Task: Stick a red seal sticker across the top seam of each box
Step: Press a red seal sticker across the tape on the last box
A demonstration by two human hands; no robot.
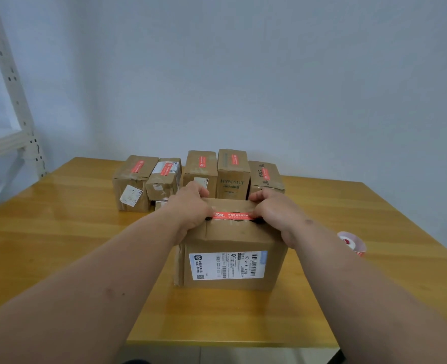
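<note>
Counter (86,232): yellow wood, set against a pale wall.

Box (233,258): brown cardboard, nearest the person, upright at the middle of the counter. White shipping label (227,265) with barcodes on its near face.

Sticker (233,215): red strip with white print, lying flat on top of the box, running left to right between the two hands.

Left hand (191,206): on the box's top left edge, fingers curled over the far side, thumb at the sticker's left end. Grip clamped on the box.

Right hand (275,210): on the top right edge, fingers curled over the far rim, thumb at the sticker's right end. Grip likewise clamped on the box.

Back row (198,174): five smaller cardboard boxes standing side by side just behind the near box, each with a red sticker on top. One reads HYNAUT on its front.

Roll (352,244): red and white sticker roll, on the counter to the right, well apart from the box.

Shelf frame (12,88): white perforated metal upright, far left beside the counter.
</note>
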